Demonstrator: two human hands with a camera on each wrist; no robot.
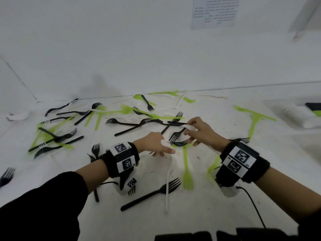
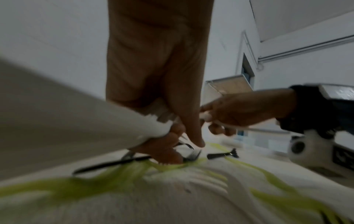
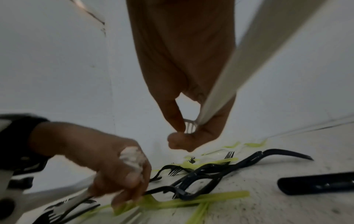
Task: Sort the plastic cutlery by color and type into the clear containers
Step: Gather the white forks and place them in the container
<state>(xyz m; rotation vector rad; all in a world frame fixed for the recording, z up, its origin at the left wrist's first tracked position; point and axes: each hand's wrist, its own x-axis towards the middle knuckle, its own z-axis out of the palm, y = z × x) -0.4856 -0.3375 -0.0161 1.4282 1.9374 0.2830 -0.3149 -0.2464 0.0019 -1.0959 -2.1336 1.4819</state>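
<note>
Right hand (image 1: 203,131) holds white fork (image 3: 229,84) — tines away, handle toward wrist

Nothing can be read. The wall notice (image 1: 215,12), far beyond both hands, carries printed lines too blurred to make out. The wristbands (image 1: 240,158) bear only black-and-white square code markers, no letters.

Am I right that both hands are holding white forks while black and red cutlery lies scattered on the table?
Nearly: the scattered cutlery is black and green, not red, as the head view shows. The left hand and right hand do each hold white forks.
</note>
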